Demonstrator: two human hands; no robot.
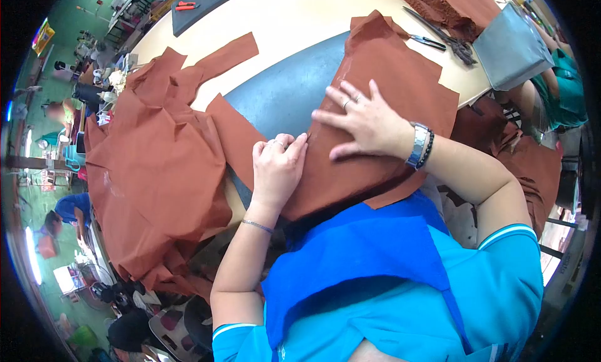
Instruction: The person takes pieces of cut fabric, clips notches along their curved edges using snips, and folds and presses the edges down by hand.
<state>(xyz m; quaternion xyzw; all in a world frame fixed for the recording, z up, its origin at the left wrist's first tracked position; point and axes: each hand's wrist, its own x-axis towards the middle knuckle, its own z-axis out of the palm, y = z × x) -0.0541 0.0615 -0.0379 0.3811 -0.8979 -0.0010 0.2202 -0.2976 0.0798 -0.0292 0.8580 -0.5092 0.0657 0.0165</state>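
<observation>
A rust-brown piece of fabric [388,67] lies over a dark grey board [288,74] in front of me. My right hand [369,121] rests flat on this fabric with its fingers spread. On its wrist are a metal watch and a dark beaded bracelet. My left hand [280,171] is closed, its fingertips pinching the fabric's left edge. What lies under those fingertips is partly hidden. Another strip of brown fabric [235,127] extends left from beneath the left hand.
Crumpled brown fabric [163,180] is heaped at the left, spilling over the table [275,17] edge. Scissors [432,25] and small snips [427,42] lie at the back right beside a grey box [514,46]. An orange cutter [186,6] sits on a dark slab. Other people are around.
</observation>
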